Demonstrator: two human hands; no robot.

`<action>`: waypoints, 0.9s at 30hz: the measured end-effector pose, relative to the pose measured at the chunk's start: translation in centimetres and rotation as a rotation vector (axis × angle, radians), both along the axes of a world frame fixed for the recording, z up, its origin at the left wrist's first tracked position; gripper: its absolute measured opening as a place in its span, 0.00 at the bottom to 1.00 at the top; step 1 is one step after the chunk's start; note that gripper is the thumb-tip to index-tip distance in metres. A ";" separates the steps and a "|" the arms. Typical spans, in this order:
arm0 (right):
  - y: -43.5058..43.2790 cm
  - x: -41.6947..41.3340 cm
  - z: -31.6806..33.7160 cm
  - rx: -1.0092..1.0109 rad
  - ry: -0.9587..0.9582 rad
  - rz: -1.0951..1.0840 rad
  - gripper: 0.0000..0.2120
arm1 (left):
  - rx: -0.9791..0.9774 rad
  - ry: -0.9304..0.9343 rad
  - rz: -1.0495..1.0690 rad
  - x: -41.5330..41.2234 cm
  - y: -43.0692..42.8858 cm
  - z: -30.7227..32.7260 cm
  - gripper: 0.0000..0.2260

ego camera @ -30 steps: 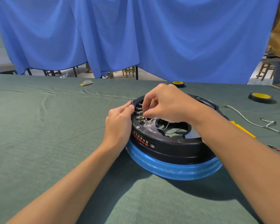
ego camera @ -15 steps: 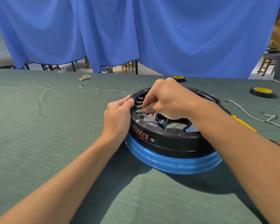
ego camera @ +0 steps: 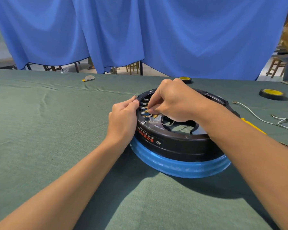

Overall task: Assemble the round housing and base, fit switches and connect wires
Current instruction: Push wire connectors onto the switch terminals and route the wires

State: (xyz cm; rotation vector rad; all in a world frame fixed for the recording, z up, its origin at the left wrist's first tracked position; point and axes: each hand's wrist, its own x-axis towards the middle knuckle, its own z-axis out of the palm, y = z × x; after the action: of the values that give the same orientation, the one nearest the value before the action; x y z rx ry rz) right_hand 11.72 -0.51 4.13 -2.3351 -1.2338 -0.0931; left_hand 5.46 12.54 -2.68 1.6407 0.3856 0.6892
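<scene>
Right hand (ego camera: 175, 102): grip closed, fingertips pinching a brass connector (ego camera: 147, 111) inside the housing's left side, at frame centre.
Left hand (ego camera: 123, 118): grip curled on the housing's left rim, thumb on top.
Housing (ego camera: 181, 145): round, glossy black plastic with a printed wall, seated on the base.
Base (ego camera: 181, 166): smooth blue ribbed ring.
Table (ego camera: 40, 130): wrinkled green cloth.
Right edge: loose white wire (ego camera: 256, 115).

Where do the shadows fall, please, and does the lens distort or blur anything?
Head view: the forearms and blue base cast shadows toward the camera on the green cloth, lit from beyond; the wide lens stretches those forearms; the right hand pinching a brass terminal and the left hand gripping the black housing look sharp.
</scene>
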 end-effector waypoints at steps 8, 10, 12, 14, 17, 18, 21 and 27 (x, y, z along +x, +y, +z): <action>0.2 -0.3 -0.1 -0.008 -0.045 0.008 0.05 | 0.013 -0.012 0.024 0.1 0.0 -0.1 0.25; 0.3 -0.3 0.0 -0.009 -0.048 0.004 0.04 | 0.039 0.000 0.027 0.1 -0.1 0.0 0.26; 0.3 -0.3 0.0 -0.006 -0.042 0.003 0.04 | 0.027 0.011 0.015 0.1 0.1 0.0 0.26; 0.3 -0.4 0.0 -0.004 -0.037 0.008 0.04 | 0.022 0.020 0.015 0.1 0.2 0.0 0.27; 0.3 -0.5 0.0 -0.005 -0.025 0.013 0.05 | 0.029 0.030 0.010 0.0 0.1 0.0 0.27; 0.3 -0.5 0.0 -0.006 -0.026 0.013 0.05 | 0.030 0.028 0.004 0.0 0.1 0.0 0.27; 0.4 -0.7 0.0 -0.007 -0.038 0.009 0.05 | 0.042 0.042 -0.003 -0.1 0.0 0.1 0.28; 0.6 -0.8 -0.1 -0.015 -0.025 0.009 0.06 | 0.052 0.041 -0.009 -0.2 0.0 0.1 0.28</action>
State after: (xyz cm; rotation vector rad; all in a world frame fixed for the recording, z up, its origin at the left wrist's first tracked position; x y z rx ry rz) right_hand 10.91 0.14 4.04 -2.3475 -1.2615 -0.1107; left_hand 5.27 12.55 -2.62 1.7069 0.3928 0.6645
